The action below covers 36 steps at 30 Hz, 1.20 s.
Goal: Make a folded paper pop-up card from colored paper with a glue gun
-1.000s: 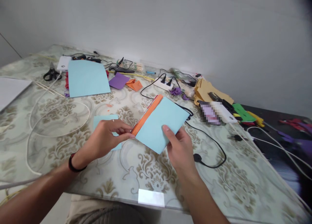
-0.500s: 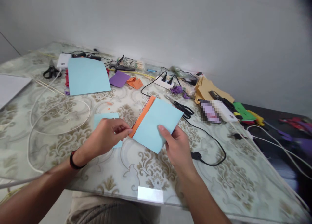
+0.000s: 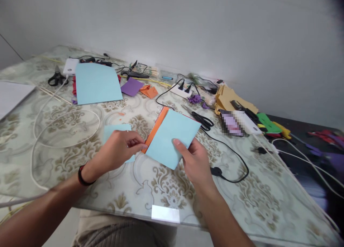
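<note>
- Steadily, on my feed, I had the right hand [image 3: 196, 159] clamped on a light blue card [image 3: 176, 137], its thumb flat on the upper face and its fingers tucked beneath.
- At the card's left edge I had the left hand [image 3: 116, 148] with thumb and forefinger brought together on the lower end of an orange strip [image 3: 156, 130]; the other fingers were curled in.
- I saw the card tilted between the two hands, above the middle of the patterned table [image 3: 172, 189], with the strip along its left side and a thin red edge peeking out behind it.
- Partly behind the left hand, I made out a small blue sheet [image 3: 116, 128] lying on the table.
- Just beyond the card's right corner I saw black-handled scissors [image 3: 205, 121], near a black cable [image 3: 236, 159] that curved toward the right wrist.
- Farther back I picked out a large blue sheet [image 3: 98, 84], a purple paper [image 3: 131, 86] beside a folded orange paper [image 3: 148, 91], and a white power strip [image 3: 181, 91] with two plugs in it.
- Off to the right I noted tan paper [image 3: 224, 98] near the wall.
</note>
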Each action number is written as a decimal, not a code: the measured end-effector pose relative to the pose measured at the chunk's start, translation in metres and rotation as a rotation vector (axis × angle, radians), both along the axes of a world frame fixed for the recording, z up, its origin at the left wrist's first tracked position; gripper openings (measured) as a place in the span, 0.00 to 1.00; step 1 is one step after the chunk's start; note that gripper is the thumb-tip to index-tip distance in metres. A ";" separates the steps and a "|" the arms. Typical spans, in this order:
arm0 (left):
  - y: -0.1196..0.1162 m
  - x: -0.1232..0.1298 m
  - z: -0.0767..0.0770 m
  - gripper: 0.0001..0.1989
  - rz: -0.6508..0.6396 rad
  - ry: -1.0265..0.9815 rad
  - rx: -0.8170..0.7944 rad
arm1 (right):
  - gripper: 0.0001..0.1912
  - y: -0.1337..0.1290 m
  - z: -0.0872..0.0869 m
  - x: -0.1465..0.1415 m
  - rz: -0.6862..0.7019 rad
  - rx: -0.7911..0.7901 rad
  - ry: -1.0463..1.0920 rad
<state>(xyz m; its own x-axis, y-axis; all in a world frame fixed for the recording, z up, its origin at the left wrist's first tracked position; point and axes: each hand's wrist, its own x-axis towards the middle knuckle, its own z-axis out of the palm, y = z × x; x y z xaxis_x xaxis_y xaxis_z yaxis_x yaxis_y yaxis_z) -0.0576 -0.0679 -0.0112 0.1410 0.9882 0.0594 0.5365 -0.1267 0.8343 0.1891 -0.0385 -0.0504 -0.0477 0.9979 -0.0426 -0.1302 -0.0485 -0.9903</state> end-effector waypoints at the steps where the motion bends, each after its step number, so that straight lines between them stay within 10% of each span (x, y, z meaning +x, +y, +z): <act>1: 0.000 0.000 0.000 0.07 -0.002 0.025 -0.004 | 0.21 0.000 -0.001 0.001 0.011 0.007 -0.009; 36: 0.001 0.005 -0.002 0.13 -0.008 -0.101 0.024 | 0.19 -0.003 0.003 0.001 0.089 0.012 -0.008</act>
